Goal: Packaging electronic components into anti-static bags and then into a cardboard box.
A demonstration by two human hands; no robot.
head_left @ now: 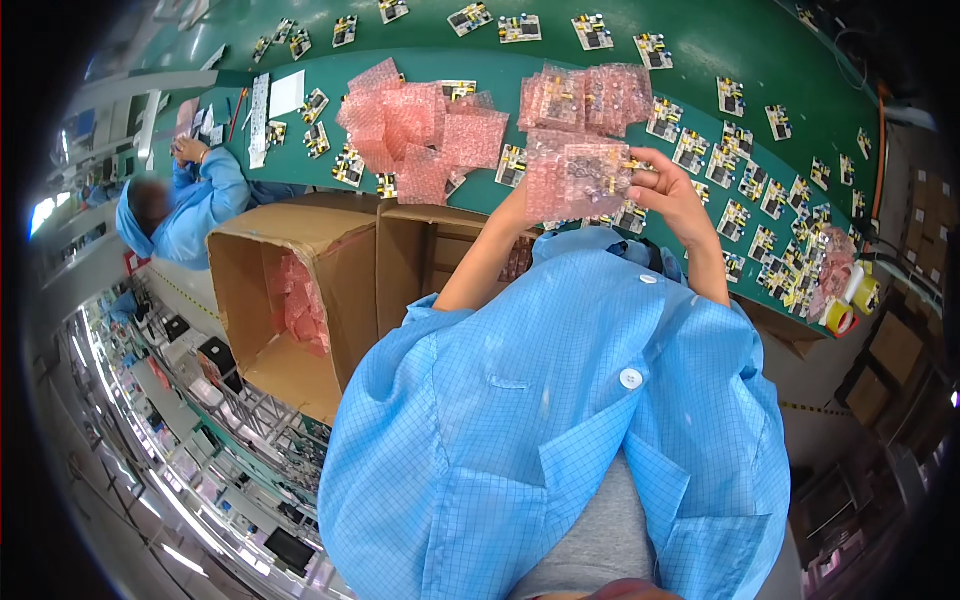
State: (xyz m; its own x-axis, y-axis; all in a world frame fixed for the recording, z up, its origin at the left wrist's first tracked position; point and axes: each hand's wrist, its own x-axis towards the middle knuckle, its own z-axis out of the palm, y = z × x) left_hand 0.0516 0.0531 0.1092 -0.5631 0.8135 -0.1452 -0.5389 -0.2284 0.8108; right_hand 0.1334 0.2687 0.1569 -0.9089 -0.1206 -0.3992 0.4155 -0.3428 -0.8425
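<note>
Above the counter's [690,85] near edge, my right hand [670,192] pinches 1 pink bubble bag [548,190] by its side; my left hand's [517,207] grip is hidden. I judge it light, soft, its board [598,178] fragile: best held by edges.

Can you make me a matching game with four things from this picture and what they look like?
Things:
1. bubble bag
2. table
3. coat
4. box

Looks:
A. blue, with white buttons
B. brown, with pink wrap inside
C. pink, held in the right hand
D. green

Pairs: 1-C, 2-D, 3-A, 4-B
</note>
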